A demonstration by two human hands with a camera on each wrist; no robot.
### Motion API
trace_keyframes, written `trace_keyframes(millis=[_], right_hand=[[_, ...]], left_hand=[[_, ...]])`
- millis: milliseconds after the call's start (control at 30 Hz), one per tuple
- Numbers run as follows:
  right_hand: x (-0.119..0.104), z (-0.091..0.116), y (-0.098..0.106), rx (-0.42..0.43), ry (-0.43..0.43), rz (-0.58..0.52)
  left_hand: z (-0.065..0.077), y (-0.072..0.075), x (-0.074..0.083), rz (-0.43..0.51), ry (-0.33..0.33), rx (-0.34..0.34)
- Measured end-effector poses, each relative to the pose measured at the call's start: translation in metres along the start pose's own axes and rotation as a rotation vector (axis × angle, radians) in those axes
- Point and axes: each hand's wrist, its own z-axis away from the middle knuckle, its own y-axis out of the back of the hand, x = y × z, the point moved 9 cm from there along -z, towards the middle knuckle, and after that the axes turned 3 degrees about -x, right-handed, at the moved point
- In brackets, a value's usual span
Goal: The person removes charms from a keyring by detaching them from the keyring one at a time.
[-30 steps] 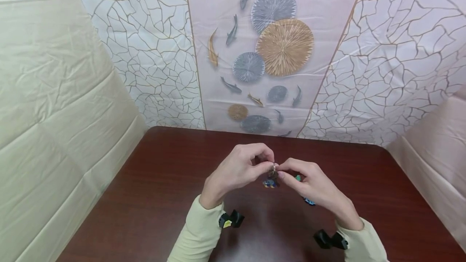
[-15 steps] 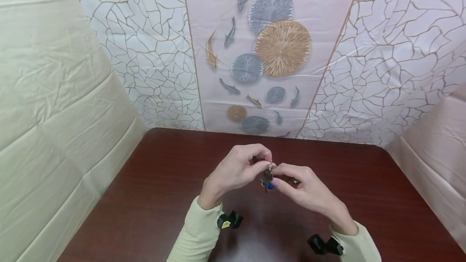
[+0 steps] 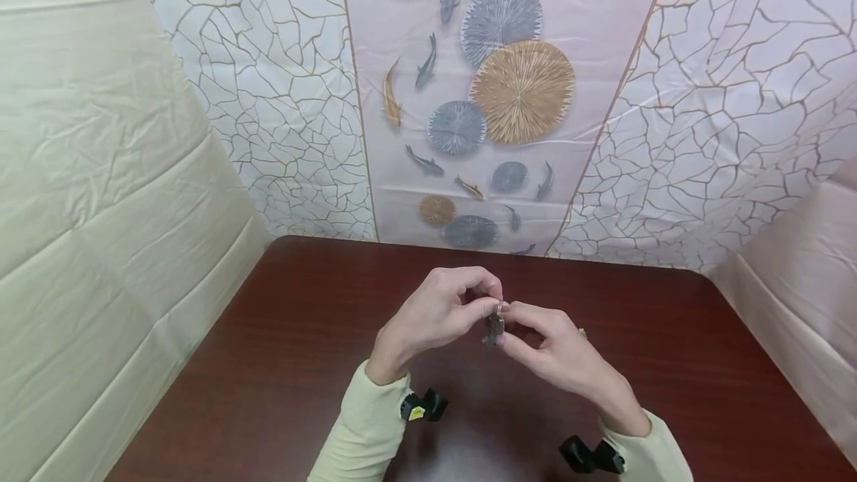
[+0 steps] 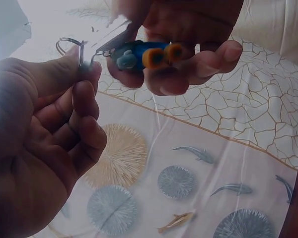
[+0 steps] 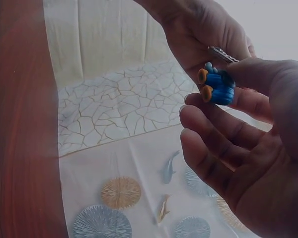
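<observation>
My left hand (image 3: pixel 442 307) pinches a metal key ring (image 4: pixel 71 48) between thumb and forefinger, close above the table. Facing it, my right hand (image 3: pixel 565 341) holds a silver key (image 5: pixel 222 54) at its thumb and fingertips. A small blue keychain figure (image 4: pixel 151 55) with orange feet hangs by a short chain beside the key, lying between the right thumb and fingers. The fingertips of both hands almost meet at the ring. In the right wrist view the figure's upper end is hidden behind the thumb.
A dark red-brown table (image 3: pixel 288 363) lies under both hands. Patterned cloth (image 3: pixel 522 91) with fish and discs hangs behind it, and plain pale cloth (image 3: pixel 134 169) stands along the left. A small yellow bit (image 3: pixel 582 333) shows behind the right hand.
My right hand has shifted slightly left and down, and its fingers have turned the key and figure. The green and blue bits near it are out of sight. My left hand keeps its grip.
</observation>
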Motion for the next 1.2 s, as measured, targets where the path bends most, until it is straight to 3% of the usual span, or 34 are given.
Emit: trace_keyframes(millis=[200, 467, 667, 1200], right_hand=[[-0.001, 0.001, 0.009, 0.015, -0.007, 0.043], [-0.012, 0.001, 0.022, 0.058, 0.066, 0.083], [-0.016, 0.002, 0.029, 0.093, 0.066, 0.098], [-0.026, 0.004, 0.035, 0.132, 0.111, 0.115]], left_hand=[[-0.001, -0.001, 0.0, 0.015, -0.004, -0.005], [-0.001, -0.006, 0.0, 0.069, -0.004, -0.042], [-0.001, -0.009, 0.001, 0.084, -0.016, -0.063], [-0.001, -0.017, 0.0, 0.059, -0.003, -0.161]])
